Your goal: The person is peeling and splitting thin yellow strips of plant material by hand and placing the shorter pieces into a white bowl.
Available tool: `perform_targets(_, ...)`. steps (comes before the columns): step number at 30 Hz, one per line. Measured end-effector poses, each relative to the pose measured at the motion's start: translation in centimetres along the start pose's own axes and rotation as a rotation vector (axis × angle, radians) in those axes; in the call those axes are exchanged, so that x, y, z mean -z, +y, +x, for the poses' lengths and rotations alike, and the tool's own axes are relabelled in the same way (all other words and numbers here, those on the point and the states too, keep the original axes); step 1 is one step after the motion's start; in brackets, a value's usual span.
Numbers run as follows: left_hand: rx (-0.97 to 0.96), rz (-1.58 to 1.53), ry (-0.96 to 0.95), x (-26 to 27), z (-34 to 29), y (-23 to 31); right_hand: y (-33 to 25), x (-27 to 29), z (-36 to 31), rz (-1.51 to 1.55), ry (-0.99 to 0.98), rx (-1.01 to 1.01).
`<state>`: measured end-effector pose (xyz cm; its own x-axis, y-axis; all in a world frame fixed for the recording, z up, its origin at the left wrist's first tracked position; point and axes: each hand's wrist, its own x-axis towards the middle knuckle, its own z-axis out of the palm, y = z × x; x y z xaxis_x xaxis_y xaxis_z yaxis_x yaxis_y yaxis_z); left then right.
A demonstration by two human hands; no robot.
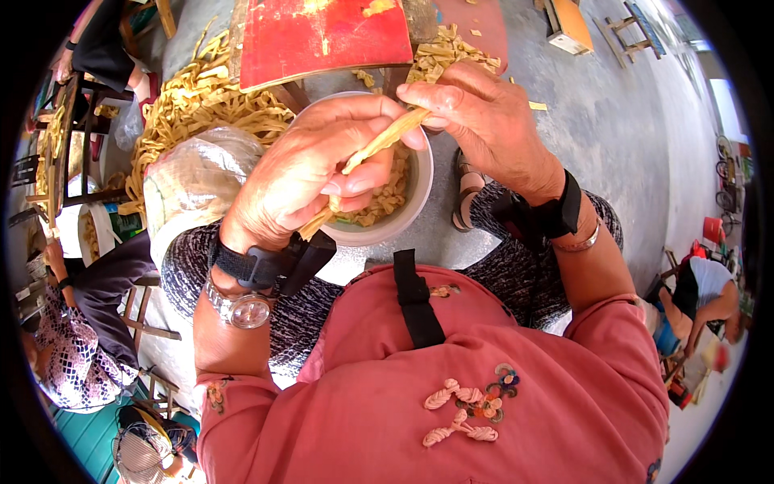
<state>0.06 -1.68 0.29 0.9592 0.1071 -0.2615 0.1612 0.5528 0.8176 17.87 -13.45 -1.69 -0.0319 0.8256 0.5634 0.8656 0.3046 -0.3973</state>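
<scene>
One yellow strip (385, 142), held slantwise above a white bucket (427, 173) of yellow pieces (377, 211). Your left hand (310, 157): fingers closed around its lower part. Your right hand (493, 121): thumb and fingers clamped on its upper end. One red board (278, 40), beyond; one strip heap (181, 105), leftward.

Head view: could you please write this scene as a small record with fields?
Left grip: closed on a yellow strip
Right grip: pinching the strip's upper end
Below both: white tub holding more strips
Beyond the tub: red board
Floor: heap of yellow strips at left
Left wrist: metal watch
</scene>
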Motion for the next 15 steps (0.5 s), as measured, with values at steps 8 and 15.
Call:
perform_targets(8, -0.165, 0.077, -0.015, -0.7, -0.3, 0.1, -2.2, -0.6, -0.3, 0.809, -0.023, -0.505)
perform_targets(15, -0.514, 0.701, 0.304, -1.0, 1.1, -1.3, -2.7, -1.1, -0.1, 1.272, -0.194, -0.837)
